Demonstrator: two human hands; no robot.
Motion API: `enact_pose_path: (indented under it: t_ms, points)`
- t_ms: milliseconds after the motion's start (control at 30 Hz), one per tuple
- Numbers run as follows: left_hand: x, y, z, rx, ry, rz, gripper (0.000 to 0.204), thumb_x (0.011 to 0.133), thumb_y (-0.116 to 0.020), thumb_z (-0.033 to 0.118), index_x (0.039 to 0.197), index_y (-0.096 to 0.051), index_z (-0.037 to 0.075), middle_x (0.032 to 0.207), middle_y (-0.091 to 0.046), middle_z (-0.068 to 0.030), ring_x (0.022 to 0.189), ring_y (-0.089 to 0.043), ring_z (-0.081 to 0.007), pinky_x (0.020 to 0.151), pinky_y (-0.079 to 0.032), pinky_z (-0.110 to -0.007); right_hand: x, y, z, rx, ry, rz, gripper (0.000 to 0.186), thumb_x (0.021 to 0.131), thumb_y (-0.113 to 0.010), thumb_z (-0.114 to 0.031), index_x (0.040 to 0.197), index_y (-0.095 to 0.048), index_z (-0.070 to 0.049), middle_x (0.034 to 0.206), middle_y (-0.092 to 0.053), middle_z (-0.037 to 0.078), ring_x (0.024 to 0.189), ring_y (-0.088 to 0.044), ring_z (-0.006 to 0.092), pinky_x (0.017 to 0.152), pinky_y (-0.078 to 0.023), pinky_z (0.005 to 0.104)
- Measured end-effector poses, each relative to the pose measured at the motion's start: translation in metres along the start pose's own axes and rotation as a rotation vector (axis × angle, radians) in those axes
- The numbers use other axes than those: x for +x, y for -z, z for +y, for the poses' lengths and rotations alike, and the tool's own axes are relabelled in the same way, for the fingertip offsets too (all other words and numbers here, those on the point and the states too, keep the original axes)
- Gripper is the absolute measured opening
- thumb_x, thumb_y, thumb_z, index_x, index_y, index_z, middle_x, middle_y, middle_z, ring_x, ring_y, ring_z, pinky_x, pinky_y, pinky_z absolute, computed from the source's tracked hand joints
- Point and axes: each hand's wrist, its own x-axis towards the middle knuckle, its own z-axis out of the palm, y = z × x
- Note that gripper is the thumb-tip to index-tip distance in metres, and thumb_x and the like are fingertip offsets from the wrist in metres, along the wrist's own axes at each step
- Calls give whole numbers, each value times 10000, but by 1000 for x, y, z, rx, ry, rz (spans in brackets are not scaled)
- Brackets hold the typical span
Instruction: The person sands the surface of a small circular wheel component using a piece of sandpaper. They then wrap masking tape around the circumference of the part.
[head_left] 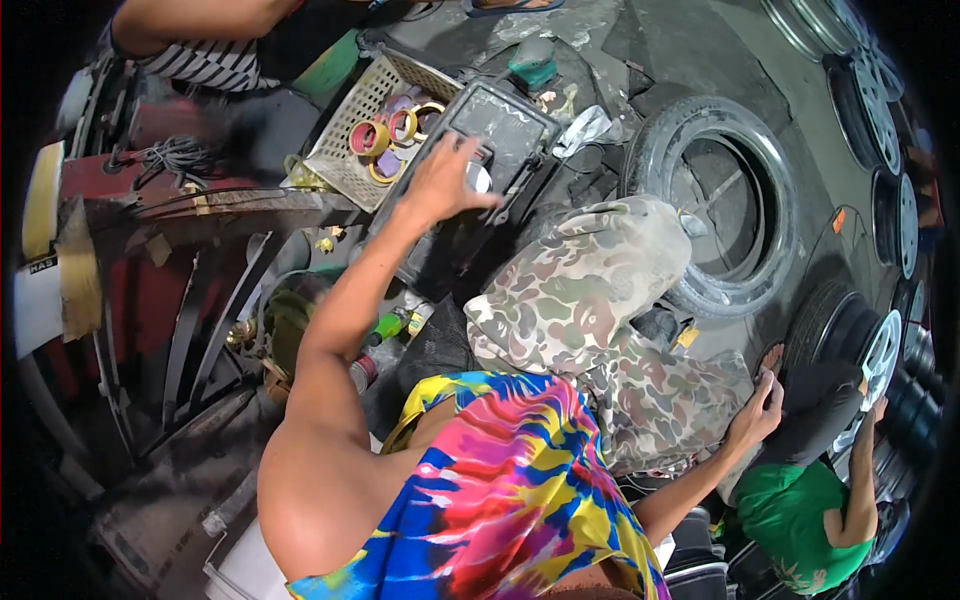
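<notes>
My left hand reaches over a dark grey toolbox, fingers spread and thumb apart, holding nothing that I can see. Just beneath its thumb and fingers a round white-and-dark item shows on the box, partly covered. My right hand is beside my right knee, over the camouflage trousers. Its fingers are curled toward the thumb; whether something small is between them is hidden.
Left of the toolbox stands a cream plastic basket with several tape rolls. A tire lies ahead to the right. A person in a green shirt sits at right, near wheel rims. Another person's arm shows at upper left.
</notes>
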Motion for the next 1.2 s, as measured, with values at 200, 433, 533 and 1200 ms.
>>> enact_pose_path:
  t_ms: [200,433,533,1200]
  points:
    - [47,3,-110,-93,243,278,474,959,-757,421,1227,-735,31,1217,-701,-240,1160,-653,-419,1016,-505,-503,6,-5,2,-5,-5,-30,346,1081,-646,-286,1132,-768,34,1000,-766,107,931,-681,191,892,-526,350]
    - [67,-117,-259,128,366,81,381,1020,-592,323,1055,-772,-11,1110,-723,-299,1168,-656,-465,1027,-499,-528,5,1,-4,-46,-16,-17,348,1079,-646,-291,1128,-770,31,996,-768,115,937,-681,201,911,-520,356]
    - [83,-134,-325,121,289,-82,462,1035,-560,356,1116,-747,-59,1188,-707,-329,1196,-660,-484,1029,-506,-536,10,-2,-1,-18,-35,-56,346,1079,-646,-291,1125,-772,29,1004,-772,119,935,-682,208,904,-523,361]
    - [77,64,-8,-1054,63,333,245,948,-806,50,1084,-604,31,920,-692,-10,827,-653,-71,705,-532,-234,-4,-7,-39,-52,215,55,192,1039,-675,-146,1036,-738,36,870,-668,104,788,-611,195,761,-500,347]
